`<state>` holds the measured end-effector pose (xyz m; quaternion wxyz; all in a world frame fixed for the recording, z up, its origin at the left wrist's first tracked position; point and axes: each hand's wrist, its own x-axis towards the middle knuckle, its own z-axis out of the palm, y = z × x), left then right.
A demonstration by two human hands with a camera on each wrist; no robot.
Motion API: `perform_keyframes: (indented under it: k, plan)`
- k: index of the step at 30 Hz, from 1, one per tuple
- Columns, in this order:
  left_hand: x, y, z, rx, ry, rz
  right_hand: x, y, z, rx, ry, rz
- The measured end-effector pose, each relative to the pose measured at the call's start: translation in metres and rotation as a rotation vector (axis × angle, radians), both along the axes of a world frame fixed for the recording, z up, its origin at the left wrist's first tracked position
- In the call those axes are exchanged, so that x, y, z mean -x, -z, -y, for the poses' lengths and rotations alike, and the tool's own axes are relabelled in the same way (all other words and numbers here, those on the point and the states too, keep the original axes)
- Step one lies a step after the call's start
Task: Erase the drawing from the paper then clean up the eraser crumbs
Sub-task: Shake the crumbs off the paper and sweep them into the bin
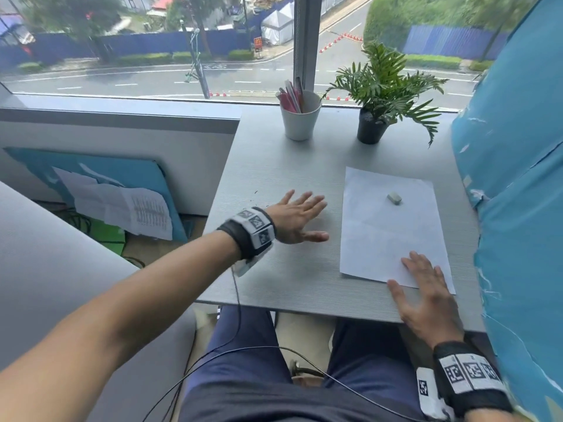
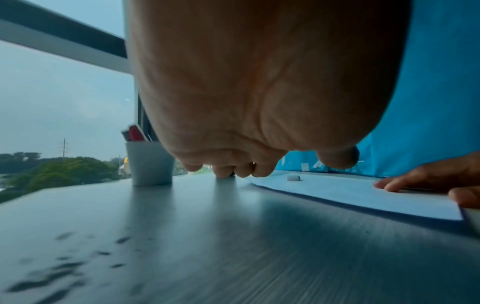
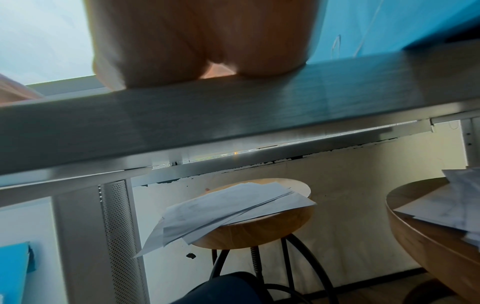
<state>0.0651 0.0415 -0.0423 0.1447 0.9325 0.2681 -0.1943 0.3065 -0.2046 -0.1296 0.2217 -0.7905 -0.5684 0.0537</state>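
**Head view: sheet looks clean, crumbs on the desk left to clear**

Head view puts the paper point(image 1: 393, 229) on the right half of the desk point(image 1: 274, 166), and no drawing can be made out on it — the erasing part looks done, though faint marks would be too small to tell at this size. The eraser point(image 1: 394, 198) lies loose on the upper part of the sheet, no hand on it. So the rubbing phase reads as finished.

Right hand point(image 1: 426, 296) lies flat with straight fingers on the paper's near corner, pinning it at the desk's front edge. Left hand point(image 1: 297, 219) is spread wide, fingers straight, low over the bare desk just left of the paper, holding nothing. The left wrist view shows its fingertips point(image 2: 223, 171) meeting the surface, and dark crumbs point(image 2: 52, 277) scattered on the desk behind the palm, blurred. A few specks point(image 1: 256, 193) also show beyond the hand in the head view.

Judgement: clean-up is under way, not complete; those crumbs remain to be swept away.

Further out, a cup point(image 1: 300, 117) of pens and a plant point(image 1: 380, 95) stand by the window, well clear.
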Motion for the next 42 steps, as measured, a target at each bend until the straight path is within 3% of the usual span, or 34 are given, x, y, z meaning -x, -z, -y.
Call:
perform_keyframes:
  k: [3,6,14,17,20,25,27,30,34,37,39,42]
  plan:
    - [-0.029,0.021,-0.001,0.004,-0.047,-0.051,0.0,0.0,0.0,0.009,0.001,0.0]
    - [-0.026,0.028,-0.006,0.001,-0.079,-0.042,-0.001,0.0,-0.001,0.015,0.001,-0.002]
    - [0.078,0.028,-0.025,-0.076,-0.398,-0.116,-0.002,0.004,0.001,0.009,0.001,-0.012]
    - [0.093,0.018,-0.016,-0.136,-0.465,-0.171,-0.001,0.002,0.001,-0.008,0.0,-0.01]
    - [0.087,0.005,0.012,-0.215,-0.324,-0.062,0.0,0.0,0.0,-0.026,-0.001,-0.01]
    - [0.066,0.005,0.086,-0.18,0.292,0.042,0.002,-0.001,0.0,-0.026,0.006,0.007]
    - [0.072,0.016,0.095,-0.156,0.399,0.024,0.002,-0.002,-0.001,-0.033,0.001,0.001]
    - [0.093,0.027,0.068,-0.149,0.308,-0.022,0.003,-0.004,-0.001,-0.055,0.0,-0.001]
    - [0.119,0.022,0.008,-0.208,0.027,-0.113,0.001,0.0,0.003,-0.03,0.033,-0.012]
    - [0.113,0.015,0.0,-0.261,-0.13,-0.169,0.001,-0.002,0.002,-0.042,0.033,-0.031]
    - [0.088,0.011,0.017,-0.254,-0.065,-0.109,0.003,-0.004,0.002,-0.061,0.023,-0.035]
    - [0.038,0.012,0.064,-0.179,0.195,-0.002,0.006,-0.005,0.0,-0.088,0.06,-0.044]
